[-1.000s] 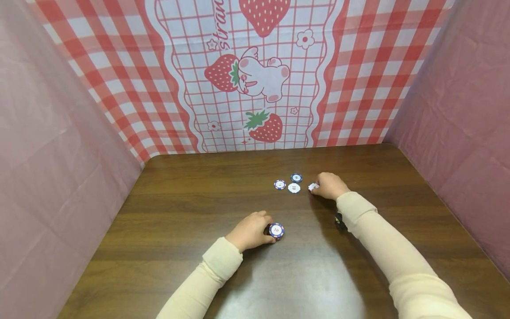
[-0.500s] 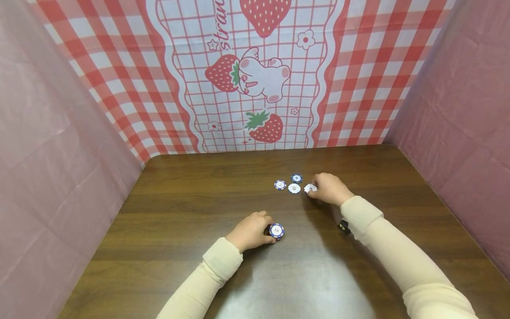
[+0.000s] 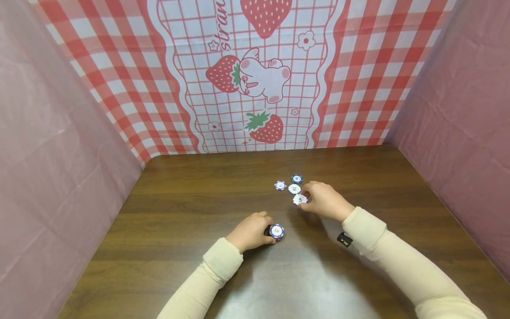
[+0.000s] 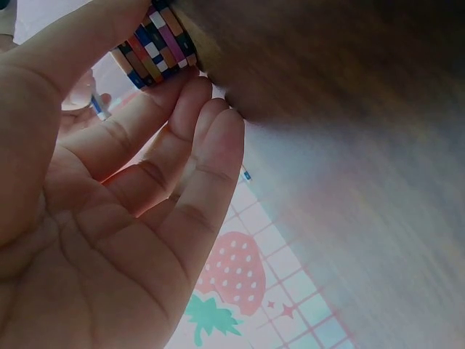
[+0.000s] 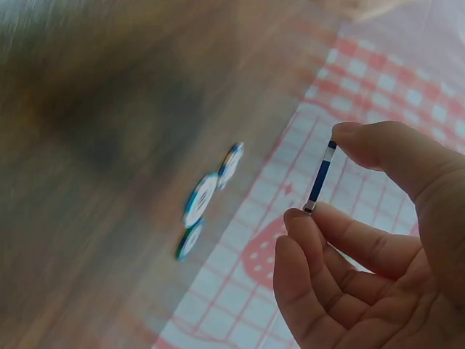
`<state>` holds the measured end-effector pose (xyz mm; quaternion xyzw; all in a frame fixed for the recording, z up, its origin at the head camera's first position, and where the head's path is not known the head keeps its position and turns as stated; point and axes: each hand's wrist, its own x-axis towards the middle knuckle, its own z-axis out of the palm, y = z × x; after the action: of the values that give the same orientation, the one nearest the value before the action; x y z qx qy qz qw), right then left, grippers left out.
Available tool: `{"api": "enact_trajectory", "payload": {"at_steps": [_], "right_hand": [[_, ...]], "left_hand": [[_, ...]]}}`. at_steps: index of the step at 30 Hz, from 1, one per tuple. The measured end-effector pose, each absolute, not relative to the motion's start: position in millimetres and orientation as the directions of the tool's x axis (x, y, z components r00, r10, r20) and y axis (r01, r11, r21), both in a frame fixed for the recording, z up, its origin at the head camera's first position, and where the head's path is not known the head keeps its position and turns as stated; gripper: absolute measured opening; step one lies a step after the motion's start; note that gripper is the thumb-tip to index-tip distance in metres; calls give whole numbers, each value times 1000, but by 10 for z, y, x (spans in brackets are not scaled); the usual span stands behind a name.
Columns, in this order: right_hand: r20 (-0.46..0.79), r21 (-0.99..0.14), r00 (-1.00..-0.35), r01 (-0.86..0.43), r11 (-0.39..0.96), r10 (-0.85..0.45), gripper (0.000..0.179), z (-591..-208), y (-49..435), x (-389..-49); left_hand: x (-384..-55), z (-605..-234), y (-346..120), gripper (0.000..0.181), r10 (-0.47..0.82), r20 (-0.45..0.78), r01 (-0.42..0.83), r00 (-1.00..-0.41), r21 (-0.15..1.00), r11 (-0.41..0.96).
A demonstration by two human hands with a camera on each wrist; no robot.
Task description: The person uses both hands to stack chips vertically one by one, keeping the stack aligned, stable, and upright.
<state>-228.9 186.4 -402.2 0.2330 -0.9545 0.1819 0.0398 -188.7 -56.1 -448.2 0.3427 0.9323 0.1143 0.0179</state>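
My left hand [image 3: 251,231] grips a stack of poker chips [image 3: 276,231] on the table, thumb on the near side and fingers on the far side. The top chip is blue and white, marked 10. In the left wrist view, the multicoloured edges of the stack [image 4: 163,47] show between thumb and fingers. A white poker chip [image 3: 300,200] marked 5 is pinched by its edge in my right hand [image 3: 326,200]. The right wrist view shows that chip [image 5: 321,178] edge-on, between thumb and fingertips, above the table.
Just beyond my right hand lie a blue-and-white chip [image 3: 280,185], a dark blue chip [image 3: 296,178] and a white chip [image 3: 294,189], flat on the brown wooden table [image 3: 179,190]. A strawberry-print cloth [image 3: 259,75] hangs behind, with pink cloth [image 3: 458,110] on both sides.
My right hand has moved left and nearer to me, carrying the white chip from right of the three chips to just in front of them. The left hand and stack stay put.
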Motion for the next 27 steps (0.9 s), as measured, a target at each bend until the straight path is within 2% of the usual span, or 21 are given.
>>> {"api": "enact_trajectory", "payload": {"at_steps": [18,27], "right_hand": [[202,-320,-799,-601,733,-567,26,-4109,1601,-1956],[185,-324,-768,-637,699,-614,25,-4161,1489,-1854]], "left_hand": [[-1887,-4484,-560,32,639,44,632,-768,217,744],[-1884,-4471,-559,31,637,44,630,-770,212,747]]}}
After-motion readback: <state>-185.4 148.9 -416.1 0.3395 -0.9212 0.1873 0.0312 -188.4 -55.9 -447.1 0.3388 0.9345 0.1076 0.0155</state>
